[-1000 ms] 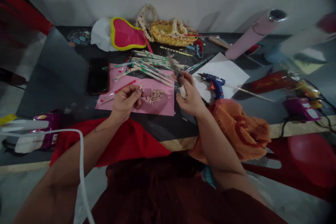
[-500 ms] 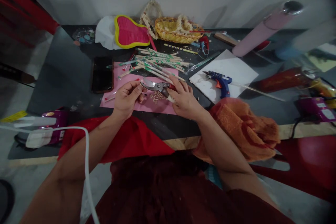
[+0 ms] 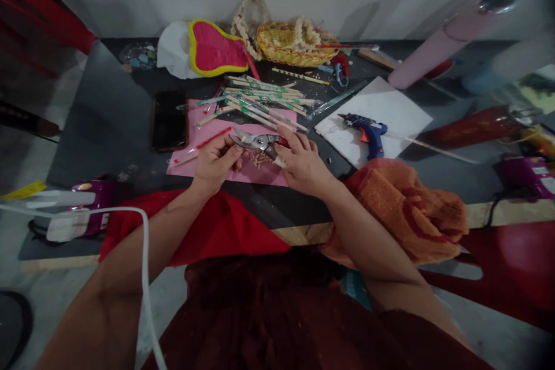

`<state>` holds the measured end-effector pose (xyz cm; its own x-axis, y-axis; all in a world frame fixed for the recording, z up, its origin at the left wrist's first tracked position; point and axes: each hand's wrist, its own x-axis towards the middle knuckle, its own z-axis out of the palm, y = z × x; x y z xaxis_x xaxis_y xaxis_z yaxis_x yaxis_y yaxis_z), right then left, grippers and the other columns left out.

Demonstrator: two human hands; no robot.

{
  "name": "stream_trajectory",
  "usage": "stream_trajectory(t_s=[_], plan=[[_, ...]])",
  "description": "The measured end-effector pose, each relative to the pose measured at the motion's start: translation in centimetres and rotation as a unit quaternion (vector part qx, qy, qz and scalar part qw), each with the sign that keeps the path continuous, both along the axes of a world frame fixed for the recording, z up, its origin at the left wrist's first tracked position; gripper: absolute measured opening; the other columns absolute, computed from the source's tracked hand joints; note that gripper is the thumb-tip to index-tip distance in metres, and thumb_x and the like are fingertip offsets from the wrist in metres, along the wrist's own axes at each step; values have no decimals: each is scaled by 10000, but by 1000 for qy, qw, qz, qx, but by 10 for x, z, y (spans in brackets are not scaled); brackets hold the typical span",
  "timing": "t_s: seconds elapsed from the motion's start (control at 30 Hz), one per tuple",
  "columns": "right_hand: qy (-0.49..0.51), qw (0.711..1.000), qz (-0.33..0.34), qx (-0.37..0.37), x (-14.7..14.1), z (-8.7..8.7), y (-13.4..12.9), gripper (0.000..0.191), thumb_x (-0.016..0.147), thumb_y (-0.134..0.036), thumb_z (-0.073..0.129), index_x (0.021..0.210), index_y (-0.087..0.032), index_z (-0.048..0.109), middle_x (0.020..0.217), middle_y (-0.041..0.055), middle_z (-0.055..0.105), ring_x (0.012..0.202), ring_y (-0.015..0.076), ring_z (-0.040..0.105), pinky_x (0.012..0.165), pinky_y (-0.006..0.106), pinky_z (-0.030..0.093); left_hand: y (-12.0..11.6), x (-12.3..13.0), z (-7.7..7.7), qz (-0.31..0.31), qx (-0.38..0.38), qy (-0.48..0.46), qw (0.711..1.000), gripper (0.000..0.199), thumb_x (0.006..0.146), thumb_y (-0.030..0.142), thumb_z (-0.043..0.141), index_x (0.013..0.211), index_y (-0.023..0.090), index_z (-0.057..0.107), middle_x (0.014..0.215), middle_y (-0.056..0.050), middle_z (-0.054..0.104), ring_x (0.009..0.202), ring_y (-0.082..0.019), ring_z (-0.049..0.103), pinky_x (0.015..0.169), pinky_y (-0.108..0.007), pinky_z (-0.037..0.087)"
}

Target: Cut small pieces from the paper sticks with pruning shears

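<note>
My right hand (image 3: 306, 165) is wrapped round the handles of the pruning shears (image 3: 261, 141), whose blades point left and stand apart. A small pale piece lies between the blades. My left hand (image 3: 214, 165) is pinched at the blade tips, holding a thin stick mostly hidden by the fingers. Beneath both hands lies a pink sheet (image 3: 182, 167) with a pile of short cut pieces (image 3: 259, 159) on it. Just beyond are several wrapped wooden chopsticks (image 3: 264, 95), loosely heaped.
A phone (image 3: 170, 121) lies left of the sheet. On the right, a blue glue gun (image 3: 368, 134) rests on a white board (image 3: 390, 101), near an orange towel (image 3: 403, 208). A wicker basket (image 3: 281, 49) and pink bottle (image 3: 446, 46) stand at the back.
The shears' blades have opened wider, and a pale piece now shows between them. The whole view has shifted slightly.
</note>
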<state>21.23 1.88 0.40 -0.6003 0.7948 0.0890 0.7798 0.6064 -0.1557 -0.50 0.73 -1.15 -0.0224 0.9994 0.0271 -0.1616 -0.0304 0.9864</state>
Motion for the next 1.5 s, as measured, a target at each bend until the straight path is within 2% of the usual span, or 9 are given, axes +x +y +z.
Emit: stream_trajectory(t_s=[0.2, 0.3, 0.37, 0.5, 0.67, 0.87, 1.07, 1.2, 1.5], plan=[[48, 998, -13, -27, -1, -2, 2, 426, 820, -205, 478, 1246, -198, 471, 1455, 108, 373, 1202, 328, 421, 887, 506, 438, 1, 0, 3, 17, -6, 6, 1000, 177, 756, 327, 709, 772, 162, 647, 678, -13, 661, 441, -49, 504, 419, -180, 415], [96, 994, -33, -35, -2, -5, 4, 605, 825, -324, 527, 1372, -148, 340, 1394, 154, 438, 1192, 325, 447, 919, 497, 432, 0, 0, 4, 21, -2, 10, 1000, 198, 754, 346, 710, 783, 159, 652, 685, -16, 665, 435, -47, 497, 414, -178, 413], [88, 994, -42, -43, -2, -5, 5, 717, 823, -382, 542, 1432, -128, 258, 1371, 172, 459, 1188, 336, 456, 926, 503, 425, 0, 0, 4, 17, 0, 15, 1000, 211, 753, 354, 710, 763, 153, 647, 676, -16, 661, 435, -48, 499, 416, -177, 413], [55, 995, -55, -60, -3, -3, 5, 629, 847, -343, 495, 1419, -149, 321, 1313, 159, 512, 1152, 324, 489, 917, 485, 433, -2, 0, 4, 8, -1, 25, 1000, 210, 732, 338, 730, 735, 152, 632, 634, -6, 648, 431, -51, 505, 417, -173, 409], [45, 996, -61, -47, -4, -2, 4, 619, 807, -247, 502, 1403, -168, 351, 1278, 151, 533, 1121, 314, 506, 892, 463, 450, -4, -1, 5, 8, 3, 86, 996, 221, 778, 347, 683, 691, 148, 642, 651, -28, 674, 424, -49, 496, 402, -171, 390], [37, 997, -56, -34, -6, -4, 1, 586, 834, -257, 484, 1398, -164, 354, 1254, 154, 547, 1083, 304, 528, 876, 432, 459, -7, -5, 9, 7, 33, 143, 989, 242, 825, 332, 624, 675, 149, 675, 593, -26, 645, 439, -54, 494, 416, -170, 376], [16, 998, -50, -22, -5, -4, 4, 635, 819, -246, 496, 1422, -173, 313, 1311, 142, 512, 1122, 312, 495, 897, 445, 436, -8, -4, 13, 3, 15, 143, 990, 215, 798, 264, 638, 616, 151, 660, 509, -9, 600, 401, -54, 463, 388, -167, 344], [16, 999, -36, -25, -2, -4, 6, 698, 811, -262, 505, 1458, -178, 254, 1356, 137, 476, 1154, 319, 469, 903, 463, 429, -8, -5, 12, -24, 13, 131, 991, 238, 798, 298, 639, 609, 155, 667, 464, -7, 561, 380, -57, 445, 377, -175, 329], [48, 998, -29, -33, -3, -4, 4, 601, 846, -295, 502, 1420, -196, 352, 1276, 124, 539, 1110, 279, 520, 926, 396, 441, -9, -9, 14, -31, 16, 127, 991, 291, 775, 369, 668, 594, 142, 647, 526, -27, 603, 376, -52, 440, 362, -178, 311]])
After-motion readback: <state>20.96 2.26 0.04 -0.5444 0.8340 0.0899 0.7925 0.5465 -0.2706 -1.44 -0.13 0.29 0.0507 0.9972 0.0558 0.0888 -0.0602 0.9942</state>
